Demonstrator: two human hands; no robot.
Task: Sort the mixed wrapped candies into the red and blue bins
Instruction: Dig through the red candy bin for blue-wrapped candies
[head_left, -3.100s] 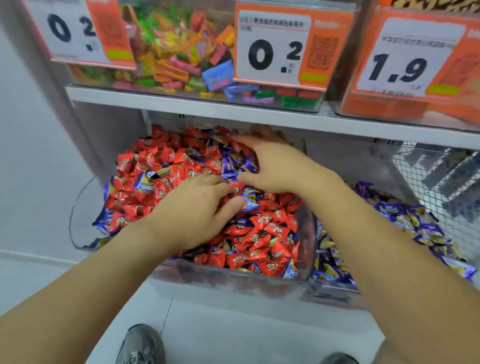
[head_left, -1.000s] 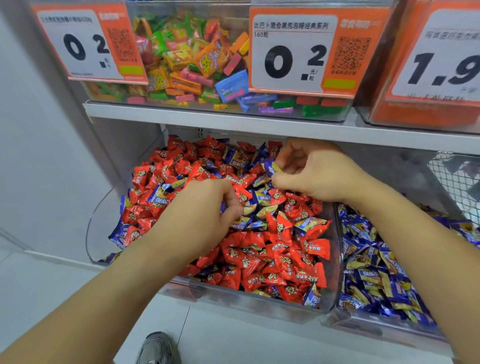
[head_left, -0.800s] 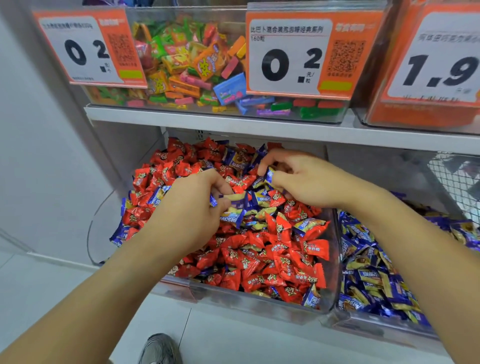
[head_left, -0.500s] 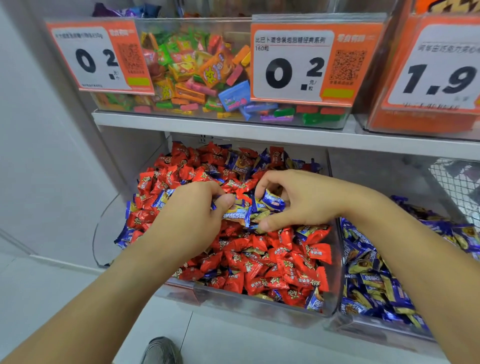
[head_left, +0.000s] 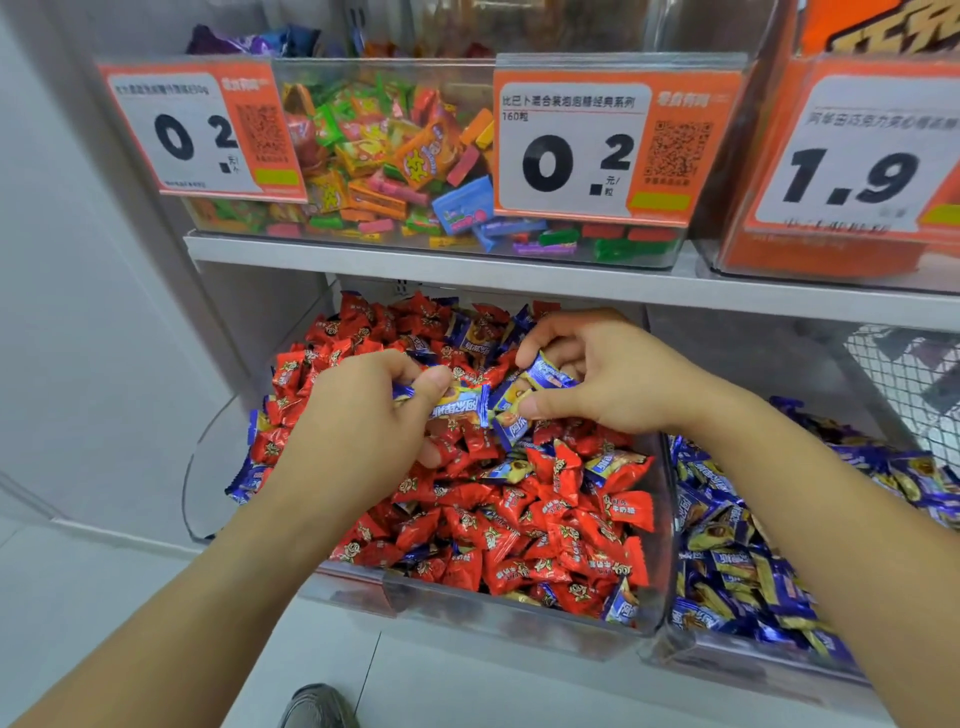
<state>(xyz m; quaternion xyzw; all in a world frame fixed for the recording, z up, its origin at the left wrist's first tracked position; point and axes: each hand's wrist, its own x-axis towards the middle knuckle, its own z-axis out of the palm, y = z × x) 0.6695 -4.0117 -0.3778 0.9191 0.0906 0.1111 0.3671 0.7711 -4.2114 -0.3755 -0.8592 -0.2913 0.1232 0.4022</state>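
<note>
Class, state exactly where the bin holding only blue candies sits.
In the head view, the blue bin sits low on the right, directly beside the mostly red bin, under the right forearm.

Both bare forearms reach in from the near edge and converge toward the middle of the scene, the left arm rising from the near left, the right arm from the near right. The left hand is seen from the back, knuckles up, fingers curled under and thumb pressed forward, pinching a blue-wrapped candy. The right hand sits just to the right and slightly farther, fingers curled, thumb and forefinger gripping several blue candies. The two hands are nearly touching, thumbs pointed at each other. A shoe shows at the near edge.
</note>
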